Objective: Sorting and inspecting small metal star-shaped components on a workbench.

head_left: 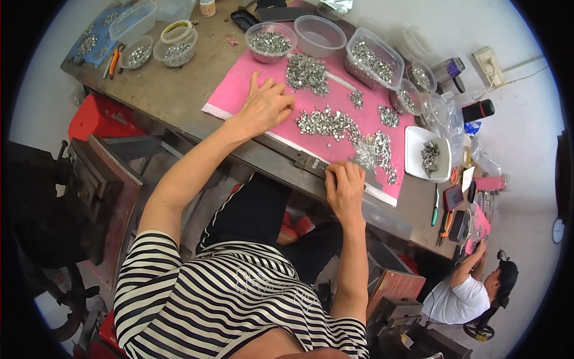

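Observation:
My left hand (266,107) rests on the left part of a pink cloth (233,90), its index finger stretched out and the others bent; I see nothing held in it. My right hand (347,186) is closed at the cloth's near edge, fingers bent and pressed together. Whatever its fingertips may hold is hidden. Just left of it, a narrow metal bar (308,160) with small pieces on it lies along the table edge. Between and beyond my hands, small shiny metal parts lie in piles, one in the middle (329,124) and a larger one (307,74) farther back.
Clear plastic tubs of metal parts (373,63) stand along the back. A white tray (428,154) with parts sits at right, near pliers (445,224) and a green-handled tool (435,206). A co-worker (466,293) works at far right. A red stool (98,116) stands at left.

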A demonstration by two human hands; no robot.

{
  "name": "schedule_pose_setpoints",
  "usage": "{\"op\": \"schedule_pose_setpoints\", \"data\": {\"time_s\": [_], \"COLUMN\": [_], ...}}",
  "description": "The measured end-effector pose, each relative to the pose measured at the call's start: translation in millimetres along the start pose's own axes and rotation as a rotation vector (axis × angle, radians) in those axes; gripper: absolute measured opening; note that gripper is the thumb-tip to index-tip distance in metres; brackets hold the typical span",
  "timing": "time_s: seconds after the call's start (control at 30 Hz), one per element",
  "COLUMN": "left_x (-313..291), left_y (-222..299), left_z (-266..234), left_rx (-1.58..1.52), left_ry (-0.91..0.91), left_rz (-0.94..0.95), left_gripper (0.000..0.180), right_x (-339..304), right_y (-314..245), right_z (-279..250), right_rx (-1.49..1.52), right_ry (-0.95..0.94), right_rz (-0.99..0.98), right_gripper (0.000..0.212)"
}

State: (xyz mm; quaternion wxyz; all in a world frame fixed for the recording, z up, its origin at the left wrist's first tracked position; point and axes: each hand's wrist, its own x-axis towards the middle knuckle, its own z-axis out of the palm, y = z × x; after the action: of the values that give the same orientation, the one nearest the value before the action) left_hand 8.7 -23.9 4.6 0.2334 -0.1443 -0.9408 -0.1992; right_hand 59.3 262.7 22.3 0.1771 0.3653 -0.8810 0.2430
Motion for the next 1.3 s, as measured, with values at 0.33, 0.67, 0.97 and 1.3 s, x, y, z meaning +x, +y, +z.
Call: {"op": "schedule_pose_setpoints", "data": {"time_s": [0.33,0.67,0.97,1.3], "left_x": [-3.4,-6.2,-6.0,-7.2], "left_y": [-4.8,-2.2,3.4,1.3], "left_z": [8.0,10.1,11.6,13.7], "left_rx": [-0.061,-0.085,-0.043,-0.071], "left_ry": [-0.064,-0.038,0.015,0.04], "left_rz": [-0.087,-0.082,-0.098,-0.081], "left_gripper": [0.011,0.012,0.011,0.009], "right_x": [21.8,82.8,78.7,71.4], "right_y": [3.0,5.7,8.0,18.7], "right_z": [8.5,46.2,48.8,32.8], "right_rx": [0.054,-0.003,-0.107,0.188], "right_ry": [0.104,-0.122,-0.116,-0.078], "right_rz": [-0.016,-0.207,-0.259,0.023], "right_gripper": [0.015,0.016,0.008,0.006]}}
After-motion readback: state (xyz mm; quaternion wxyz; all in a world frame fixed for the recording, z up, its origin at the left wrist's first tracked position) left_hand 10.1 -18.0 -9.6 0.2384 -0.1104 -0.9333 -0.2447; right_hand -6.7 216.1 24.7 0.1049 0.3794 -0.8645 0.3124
